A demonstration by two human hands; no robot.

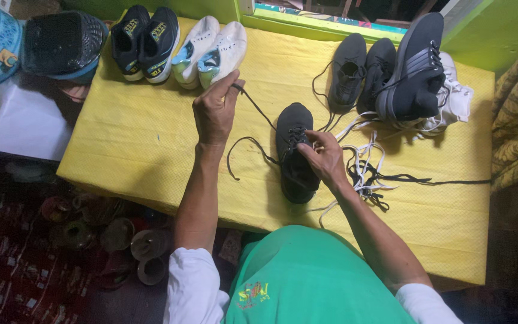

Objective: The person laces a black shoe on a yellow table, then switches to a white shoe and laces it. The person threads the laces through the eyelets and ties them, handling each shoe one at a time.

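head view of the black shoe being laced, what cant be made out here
- Black shoe: the eyelets under the right hand are covered by its fingers.
- Black lace: its tip is hidden inside the left hand grip.
- White shoes at the far right: mostly hidden behind the dark grey shoe.
- Loose laces: tangled, so their number is unclear.

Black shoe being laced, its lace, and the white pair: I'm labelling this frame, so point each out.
black shoe (295, 174), head view, on its heel end.
black lace (258, 108), head view, taut stretch below the left hand.
white pair (211, 51), head view, left shoe's side.
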